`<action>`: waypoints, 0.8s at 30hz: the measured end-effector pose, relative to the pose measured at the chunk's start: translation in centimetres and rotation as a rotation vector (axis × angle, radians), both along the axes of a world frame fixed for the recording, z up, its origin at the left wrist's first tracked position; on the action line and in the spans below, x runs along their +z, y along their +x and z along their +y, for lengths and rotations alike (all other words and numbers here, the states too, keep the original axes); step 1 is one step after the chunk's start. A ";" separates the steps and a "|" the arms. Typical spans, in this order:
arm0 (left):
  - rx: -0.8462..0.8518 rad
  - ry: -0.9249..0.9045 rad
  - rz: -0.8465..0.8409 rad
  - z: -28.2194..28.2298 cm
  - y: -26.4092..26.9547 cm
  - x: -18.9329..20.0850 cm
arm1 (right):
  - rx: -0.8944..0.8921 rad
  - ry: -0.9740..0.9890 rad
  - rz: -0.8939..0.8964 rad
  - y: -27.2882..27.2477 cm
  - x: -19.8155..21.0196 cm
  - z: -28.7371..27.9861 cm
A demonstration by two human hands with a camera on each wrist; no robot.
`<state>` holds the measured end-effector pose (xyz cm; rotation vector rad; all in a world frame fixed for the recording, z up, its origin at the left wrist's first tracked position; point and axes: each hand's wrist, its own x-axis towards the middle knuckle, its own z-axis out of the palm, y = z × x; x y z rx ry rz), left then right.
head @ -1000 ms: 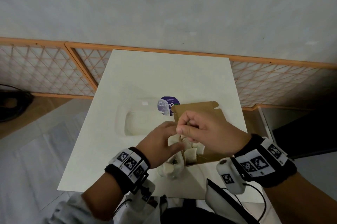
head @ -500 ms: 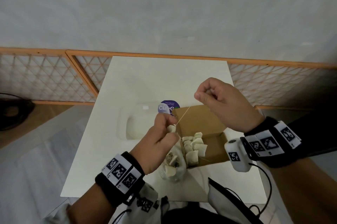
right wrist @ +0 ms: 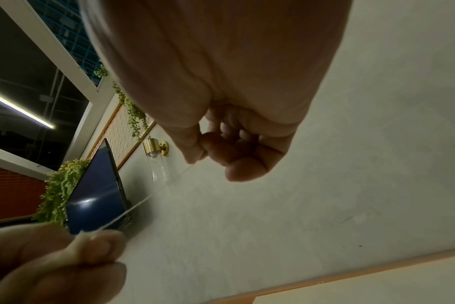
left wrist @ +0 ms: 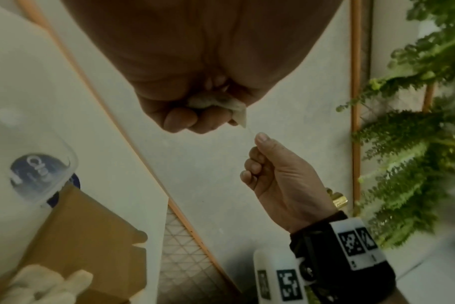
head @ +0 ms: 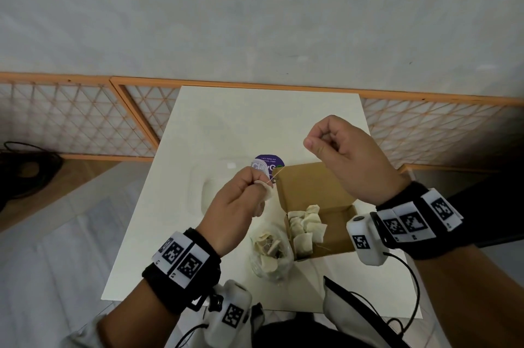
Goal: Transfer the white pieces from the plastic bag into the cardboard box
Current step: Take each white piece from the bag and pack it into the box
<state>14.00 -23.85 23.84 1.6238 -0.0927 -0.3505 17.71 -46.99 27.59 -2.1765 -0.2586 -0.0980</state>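
My left hand [head: 259, 181] is raised over the table and pinches a white piece [head: 268, 192], which the left wrist view shows bunched in the curled fingers [left wrist: 218, 102]. A thin string [head: 279, 173] runs taut from that piece up and right to my right hand [head: 310, 142], which pinches its end between thumb and forefinger [right wrist: 195, 158]. The open cardboard box [head: 340, 242] lies below the right hand, with several white pieces [head: 307, 223] piled in its left end. Beside it, near the front edge, the clear plastic bag [head: 269, 251] holds more pieces.
A clear plastic container [head: 215, 186] with a purple round label [head: 269, 162] lies behind my left hand on the white table [head: 255, 121]. An orange lattice fence [head: 85, 115] and a grey wall stand behind. A dark cable [head: 31, 166] lies on the floor at left.
My right hand has drawn away up and to the right from the left hand, pulling the string taut. The left hand has lifted a little with the white piece.
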 end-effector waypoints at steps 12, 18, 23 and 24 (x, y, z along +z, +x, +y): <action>0.116 0.064 -0.205 1.1 0.1 -1.1 | 0.043 -0.219 0.250 -0.3 -8.1 1.6; 0.107 -0.066 -0.133 2.5 0.0 -1.3 | 0.360 -0.563 0.513 -2.1 -16.7 3.9; 0.123 -0.087 -0.095 3.6 -0.3 -1.9 | 0.472 -0.771 0.531 -2.7 -21.1 4.7; 0.127 -0.089 -0.091 3.8 -0.3 -2.0 | 0.462 -0.769 0.531 -2.9 -21.6 4.6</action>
